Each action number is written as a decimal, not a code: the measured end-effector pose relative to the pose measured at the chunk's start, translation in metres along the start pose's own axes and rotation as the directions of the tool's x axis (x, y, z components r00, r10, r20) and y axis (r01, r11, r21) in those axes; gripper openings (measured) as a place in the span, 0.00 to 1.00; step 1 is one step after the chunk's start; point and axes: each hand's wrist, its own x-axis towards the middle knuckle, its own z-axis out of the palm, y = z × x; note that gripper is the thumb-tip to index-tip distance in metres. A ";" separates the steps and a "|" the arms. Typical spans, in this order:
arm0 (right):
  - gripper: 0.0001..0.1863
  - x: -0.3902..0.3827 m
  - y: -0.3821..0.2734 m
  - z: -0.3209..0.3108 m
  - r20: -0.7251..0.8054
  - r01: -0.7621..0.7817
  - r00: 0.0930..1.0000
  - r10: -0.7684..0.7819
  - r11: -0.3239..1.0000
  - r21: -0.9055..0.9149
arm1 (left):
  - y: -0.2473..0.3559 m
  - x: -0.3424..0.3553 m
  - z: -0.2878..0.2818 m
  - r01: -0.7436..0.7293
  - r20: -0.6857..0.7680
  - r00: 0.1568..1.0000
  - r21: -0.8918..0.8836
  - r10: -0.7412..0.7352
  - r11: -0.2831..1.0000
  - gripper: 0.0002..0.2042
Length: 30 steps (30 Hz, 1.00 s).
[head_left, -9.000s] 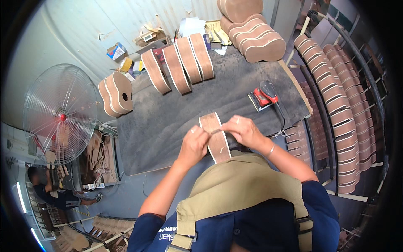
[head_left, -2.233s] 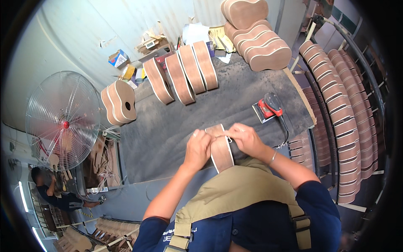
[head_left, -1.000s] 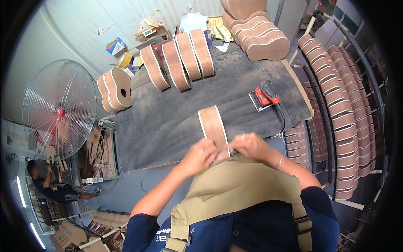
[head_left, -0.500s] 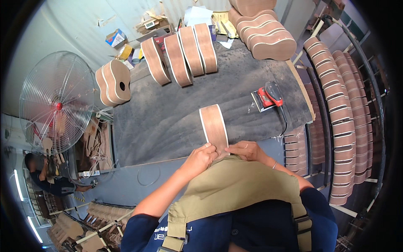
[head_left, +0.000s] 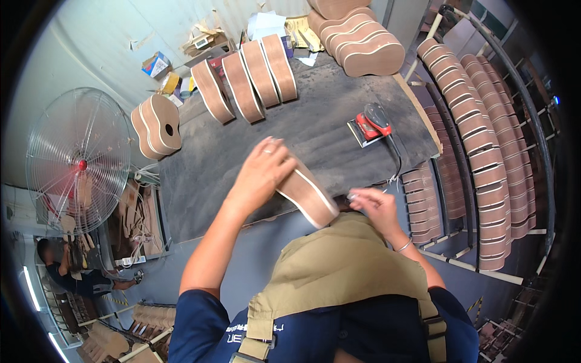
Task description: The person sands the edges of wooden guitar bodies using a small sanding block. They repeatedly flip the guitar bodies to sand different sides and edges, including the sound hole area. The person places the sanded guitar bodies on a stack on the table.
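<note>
A small wooden guitar body [head_left: 310, 195] with pale edge binding stands on its side at the near edge of the dark felt-covered workbench [head_left: 339, 133]. My left hand [head_left: 261, 173] lies over its far end and grips it. My right hand [head_left: 372, 206] is at its near end, fingers pinched on something small that I cannot make out. My tan apron covers the part of the body nearest me.
A red and black electric sander [head_left: 370, 124] lies right of the hands, its cord running to the bench edge. Three guitar bodies [head_left: 245, 85] stand at the back, another [head_left: 158, 124] far left. Stacked bodies [head_left: 484, 139] fill racks right. A standing fan [head_left: 75, 160] and a crouching person [head_left: 75, 278] are left.
My left hand has moved from the near end up over the far end of the guitar body. The body has swung so its near end points right toward my right hand.
</note>
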 end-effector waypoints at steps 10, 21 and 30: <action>0.10 0.049 -0.013 0.063 -0.046 -0.020 0.998 0.036 0.949 0.314 | 0.104 -0.077 0.017 0.744 0.148 0.669 -0.130 -0.729 0.656 0.32; 0.07 0.020 0.031 0.112 0.214 -0.059 0.976 0.026 0.986 0.153 | 0.196 -0.086 0.064 0.846 0.456 0.525 -0.370 -0.719 0.383 0.45; 0.11 0.029 0.016 0.083 0.372 -0.175 0.924 0.089 0.963 0.204 | 0.158 -0.095 0.122 0.815 0.564 0.569 -0.487 -0.599 0.315 0.35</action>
